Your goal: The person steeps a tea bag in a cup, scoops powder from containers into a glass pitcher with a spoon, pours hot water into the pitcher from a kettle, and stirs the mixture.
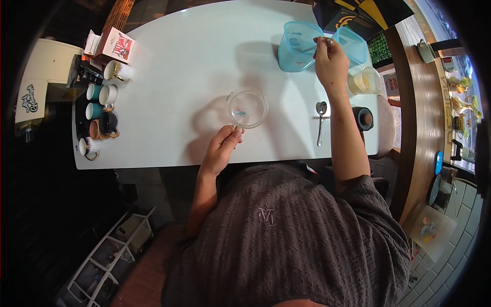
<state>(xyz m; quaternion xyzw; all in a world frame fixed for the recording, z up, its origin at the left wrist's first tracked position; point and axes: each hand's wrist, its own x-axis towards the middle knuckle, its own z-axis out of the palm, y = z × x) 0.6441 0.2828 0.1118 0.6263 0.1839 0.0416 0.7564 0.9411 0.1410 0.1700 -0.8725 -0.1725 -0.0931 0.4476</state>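
My left hand (223,149) is closed round the handle of a clear glass cup (260,116) with a small spout. Small red and blue marks show through its glass. I cannot tell whether it rests on the table or is lifted. Above the rim of an open blue plastic container (289,66), my right hand (332,64) pinches a metal spoon (308,49). The spoon's bowl points into the container, and its contents are hard to make out. Beside it is a second light-blue plastic piece (359,53), perhaps the lid. Another metal spoon (320,123) lies on the table near my right forearm.
On the white table (169,77), several mugs (108,95) line the left edge below a white-and-red box (115,45). A translucent tub (364,81) and a dark round object (363,118) stand right of my forearm. Black-and-yellow boxes (353,15) sit at the back right.
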